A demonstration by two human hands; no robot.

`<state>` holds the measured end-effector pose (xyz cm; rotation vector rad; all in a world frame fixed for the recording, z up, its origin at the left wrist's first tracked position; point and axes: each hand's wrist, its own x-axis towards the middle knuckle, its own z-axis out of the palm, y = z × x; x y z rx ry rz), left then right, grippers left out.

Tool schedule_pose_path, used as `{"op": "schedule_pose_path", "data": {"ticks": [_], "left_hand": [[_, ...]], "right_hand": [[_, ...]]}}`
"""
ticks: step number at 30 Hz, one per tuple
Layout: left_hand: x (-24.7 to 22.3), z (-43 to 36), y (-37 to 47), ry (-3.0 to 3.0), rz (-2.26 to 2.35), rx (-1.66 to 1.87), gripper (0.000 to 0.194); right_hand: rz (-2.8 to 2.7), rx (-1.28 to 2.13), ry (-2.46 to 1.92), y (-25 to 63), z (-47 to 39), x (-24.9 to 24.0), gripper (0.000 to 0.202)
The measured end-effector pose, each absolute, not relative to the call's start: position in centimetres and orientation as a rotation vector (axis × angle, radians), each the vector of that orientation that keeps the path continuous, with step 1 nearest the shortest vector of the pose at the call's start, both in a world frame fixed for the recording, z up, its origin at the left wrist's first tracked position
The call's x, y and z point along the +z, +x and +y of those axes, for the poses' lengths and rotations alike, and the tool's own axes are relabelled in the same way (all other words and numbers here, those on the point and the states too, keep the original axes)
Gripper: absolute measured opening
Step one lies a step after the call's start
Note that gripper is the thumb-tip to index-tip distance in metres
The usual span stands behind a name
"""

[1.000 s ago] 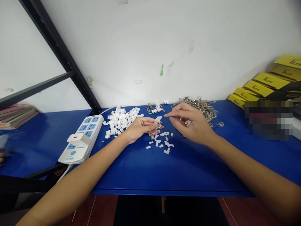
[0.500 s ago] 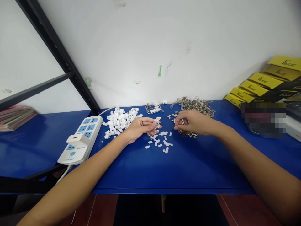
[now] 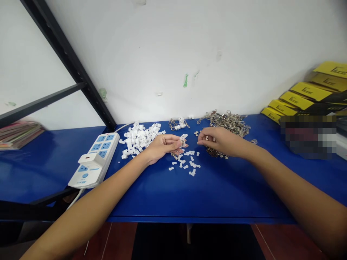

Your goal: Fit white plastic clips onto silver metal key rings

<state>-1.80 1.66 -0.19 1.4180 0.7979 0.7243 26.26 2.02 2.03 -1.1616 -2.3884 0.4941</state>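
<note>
My left hand pinches a small white plastic part, with a bit of metal chain hanging below its fingers. My right hand hovers over a pile of small round metal pieces, thumb and fingertips curled close together; what they hold, if anything, is too small to make out. Flat white pieces lie scattered on the blue table between and below the hands. Behind my left hand is a heap of white plastic parts.
A tangle of metal chains lies behind my right hand. A few white parts with chains sit near the wall. A power strip with a plug stands left. Yellow-black boxes are stacked right, booklets far left.
My right hand has shifted slightly left over the metal pieces, its fingertips closer together. My left hand keeps its hold on the white part. The whole view has moved a little.
</note>
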Motion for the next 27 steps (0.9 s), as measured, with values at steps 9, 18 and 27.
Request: {"op": "schedule_pose_path", "data": {"ticks": [9,18,27], "left_hand": [[-0.1,1.5,-1.6,1.389,0.843,0.744,0.041],[-0.2,1.5,-1.4,1.405,0.837,0.75,0.037],[-0.4,1.5,-1.2,1.388,0.846,0.771,0.036]], "right_hand": [[-2.057,0.976,-1.041,23.8,-0.8,3.5,0.022],[-1.97,0.806,-0.985,22.4,-1.2,2.5,0.025],[-2.006,0.389,-0.871,21.6,-0.7,1.1,0.018]]}}
